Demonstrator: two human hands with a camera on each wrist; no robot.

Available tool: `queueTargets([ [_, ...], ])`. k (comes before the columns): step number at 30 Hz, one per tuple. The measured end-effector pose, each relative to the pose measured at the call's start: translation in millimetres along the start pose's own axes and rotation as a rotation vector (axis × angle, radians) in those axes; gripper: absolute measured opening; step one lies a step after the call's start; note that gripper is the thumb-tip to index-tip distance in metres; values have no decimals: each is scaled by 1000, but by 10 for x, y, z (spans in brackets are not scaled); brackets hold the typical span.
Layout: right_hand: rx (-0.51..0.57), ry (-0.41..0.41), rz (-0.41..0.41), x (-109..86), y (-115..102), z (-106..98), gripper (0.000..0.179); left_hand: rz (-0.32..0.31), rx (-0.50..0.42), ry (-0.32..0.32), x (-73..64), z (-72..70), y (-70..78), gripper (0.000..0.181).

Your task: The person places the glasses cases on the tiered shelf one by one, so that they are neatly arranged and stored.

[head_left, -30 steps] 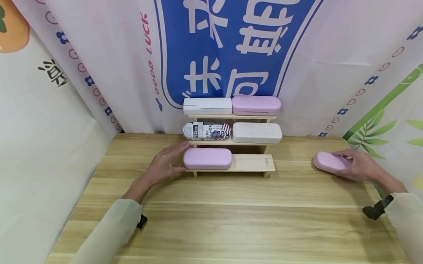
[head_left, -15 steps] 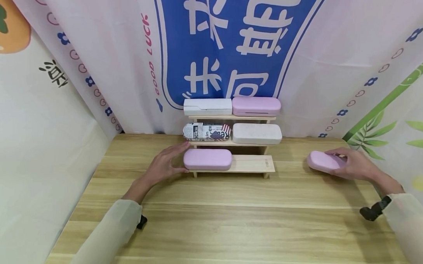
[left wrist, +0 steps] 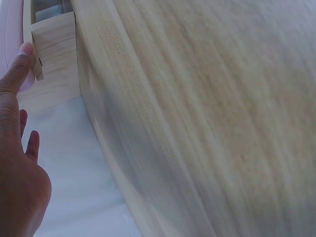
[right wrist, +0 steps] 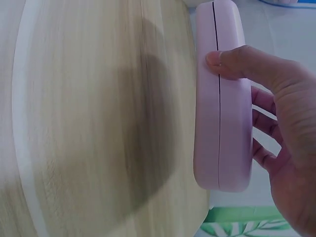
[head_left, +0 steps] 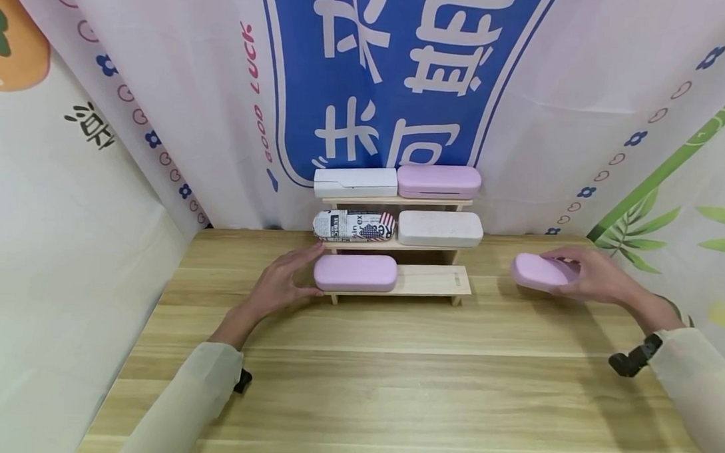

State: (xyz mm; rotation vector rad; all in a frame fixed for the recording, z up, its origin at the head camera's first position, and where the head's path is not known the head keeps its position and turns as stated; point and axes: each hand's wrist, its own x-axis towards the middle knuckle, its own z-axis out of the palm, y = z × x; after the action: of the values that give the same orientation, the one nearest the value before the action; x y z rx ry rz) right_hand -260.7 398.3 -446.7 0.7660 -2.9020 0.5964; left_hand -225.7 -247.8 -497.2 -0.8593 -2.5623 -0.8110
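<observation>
A pink glasses case (head_left: pixel 541 272) is held in my right hand (head_left: pixel 597 278), raised above the right side of the table. The right wrist view shows the thumb across the case's seam (right wrist: pixel 218 123) and the other fingers behind it. My left hand (head_left: pixel 285 277) touches the left end of a three-step wooden rack (head_left: pixel 432 280), thumb at the bottom shelf and a fingertip near the middle one. In the left wrist view the thumb (left wrist: pixel 19 66) lies against the shelf edge. Beside this hand, a second pink glasses case (head_left: pixel 356 273) sits on the bottom shelf's left half.
On the middle shelf stand a newsprint-patterned case (head_left: pixel 354 226) and a white speckled case (head_left: pixel 440 228). The top shelf bears a white case (head_left: pixel 355 182) and another pink case (head_left: pixel 439 181). A printed cloth (head_left: pixel 522 125) hangs behind the wooden table (head_left: pixel 393 387).
My right hand has carried the pink glasses case leftward, toward the rack, and slightly up in the head view. The left hand and the rack have stayed in place.
</observation>
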Motion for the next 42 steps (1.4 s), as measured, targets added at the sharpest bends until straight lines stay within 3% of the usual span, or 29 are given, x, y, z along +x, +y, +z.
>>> queueTargets([
  [10,-13,50,-130,106,-190,-18,71,11,0,4,-1,4,3,106],
  [18,-35,62,-160,174,-367,-19,72,10,2,2,4,-2,14,105],
  [26,62,15,-191,247,-531,15,68,0,2,-7,-3,-8,17,105],
  [42,85,-14,-247,366,-833,12,67,0,-6,-12,3,-11,27,105],
])
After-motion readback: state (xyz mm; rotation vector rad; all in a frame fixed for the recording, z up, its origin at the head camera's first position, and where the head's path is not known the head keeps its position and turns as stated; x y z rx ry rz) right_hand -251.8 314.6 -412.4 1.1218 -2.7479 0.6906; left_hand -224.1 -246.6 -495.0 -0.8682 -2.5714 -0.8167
